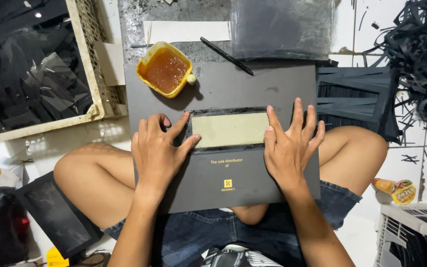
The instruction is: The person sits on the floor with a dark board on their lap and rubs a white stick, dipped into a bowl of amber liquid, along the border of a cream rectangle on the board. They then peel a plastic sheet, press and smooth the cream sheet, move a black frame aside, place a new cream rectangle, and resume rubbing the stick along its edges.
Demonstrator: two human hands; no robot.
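Far left: a cream plastic crate (91, 74) full of black sheets and clear film, and below it, by the bare knee, a flat black sleeve (58, 212) on the floor.

Next, a yellow tub of brown glue (164, 69) standing on the top left corner of a large grey card (223, 168), which lies across the lap and crossed legs.

Left hand (158, 151) flat on the card, fingers spread, thumb and forefinger pressing the left end of a black-edged window (229, 129) cut in the card's middle, with a beige panel showing through. Gripping nothing.

Past the window, the right hand (288, 143), likewise flat and open, fingers fanned, fingertips on the window's right end. The two hands well apart, one at each end of the window, both pressing down, neither closed around anything.

Above the card, a black pen (227, 56) lying slantwise, near a stack of clear plastic bags (281, 29).

Further right, a pile of black folded pieces (354, 94) just beside the card, then a heap of black paper strips (418, 54) on the white tiles. Low right, a small orange packet (396, 189) and the corner of a white crate (411, 220).
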